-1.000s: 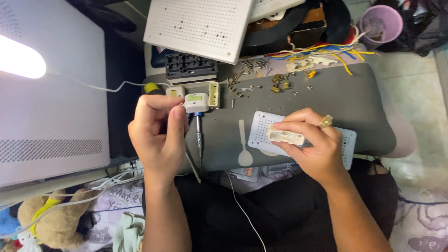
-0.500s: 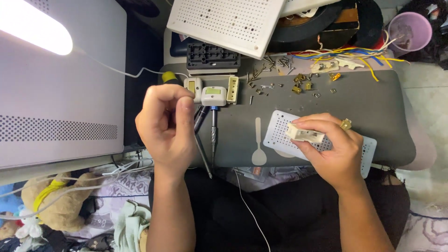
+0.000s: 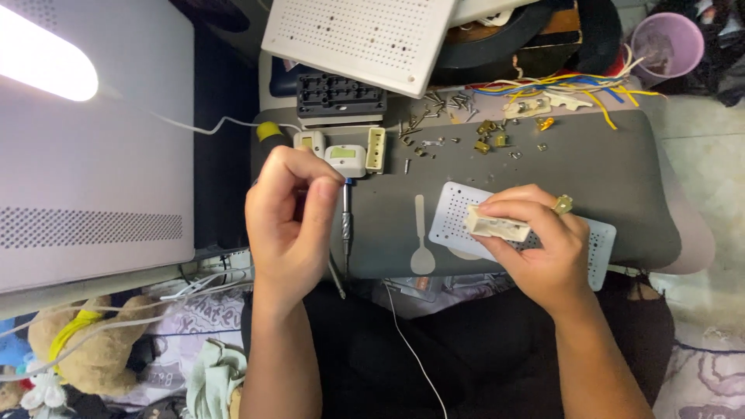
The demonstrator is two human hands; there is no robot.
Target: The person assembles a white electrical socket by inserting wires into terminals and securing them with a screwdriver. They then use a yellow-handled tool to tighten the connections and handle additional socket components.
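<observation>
My right hand holds a small cream plastic connector block over a white perforated plate on the grey lap tray. My left hand hovers at the tray's left edge with thumb and fingers pinched together; whether a small part sits between them is hidden. A slim screwdriver lies just right of that hand. Cream plastic parts rest above it.
Loose screws and brass bits scatter at the tray's far side, with yellow, blue and white wires. A black terminal block, a large white perforated board, a purple cup and a white spoon-shaped piece are near.
The view has shifted so the tray sits further right and lower. My left hand has curled tighter near the screwdriver. The right hand keeps its hold on the connector block.
</observation>
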